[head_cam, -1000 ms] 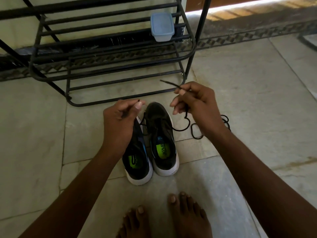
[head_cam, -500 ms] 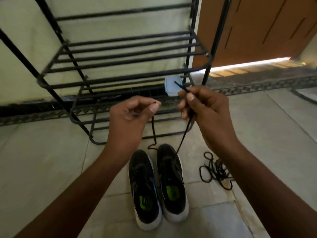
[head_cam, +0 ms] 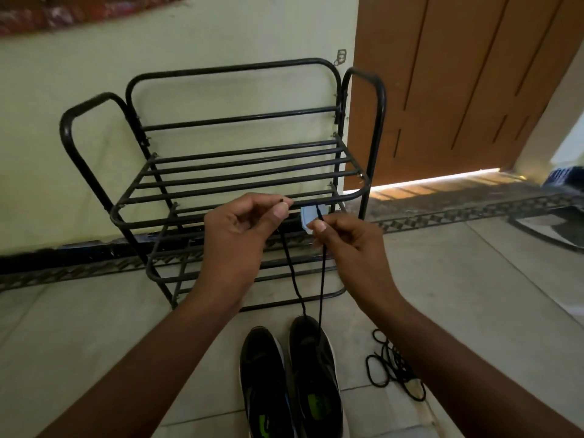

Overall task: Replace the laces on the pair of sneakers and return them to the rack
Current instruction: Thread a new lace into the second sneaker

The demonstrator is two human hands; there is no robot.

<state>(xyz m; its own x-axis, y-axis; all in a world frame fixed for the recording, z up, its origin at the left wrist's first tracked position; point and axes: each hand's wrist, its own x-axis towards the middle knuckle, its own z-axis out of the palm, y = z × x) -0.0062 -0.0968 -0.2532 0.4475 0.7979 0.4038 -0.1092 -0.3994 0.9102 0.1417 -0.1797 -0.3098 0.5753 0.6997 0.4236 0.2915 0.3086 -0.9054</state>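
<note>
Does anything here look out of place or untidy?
Yes. A loose black lace lies tangled on the floor, right of the sneakers. A small pale blue box sits alone on the rack.

The rack (head_cam: 240, 172) has open bars on its top shelf, so that's free to reach into. Lower down, a small blue container (head_cam: 308, 218) sits at the right end. A loose lace pile (head_cam: 393, 365) clutters the floor right of the sneakers (head_cam: 290, 374).
</note>
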